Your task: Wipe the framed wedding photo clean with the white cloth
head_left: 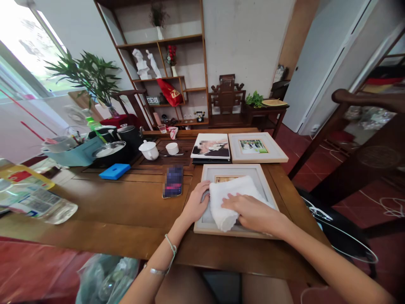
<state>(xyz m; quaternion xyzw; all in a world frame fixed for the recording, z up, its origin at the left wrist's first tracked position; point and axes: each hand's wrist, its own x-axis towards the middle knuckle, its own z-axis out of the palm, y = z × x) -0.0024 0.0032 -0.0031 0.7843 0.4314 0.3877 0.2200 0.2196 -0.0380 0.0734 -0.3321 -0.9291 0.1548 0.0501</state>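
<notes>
A light wooden picture frame (200,228) lies flat on the table in front of me. A folded white cloth (236,188) covers much of its glass, hiding most of the picture inside. My right hand (248,210) presses on the cloth, its fingers slightly bent over the fabric. At the frame's left side, my left hand (196,202) holds the edge, with its fingertips close to the cloth. Beyond this frame lies a second framed photo (253,146), beside a white picture panel (210,145) stacked on something dark.
The wooden table (142,219) carries a phone (173,181), a blue box (114,171), a lidded white cup (148,150) and a black kettle (129,136). Clear bottles (41,204) stand at the left. A dark chair (357,169) is at the right, a bag-lined bin (107,278) below.
</notes>
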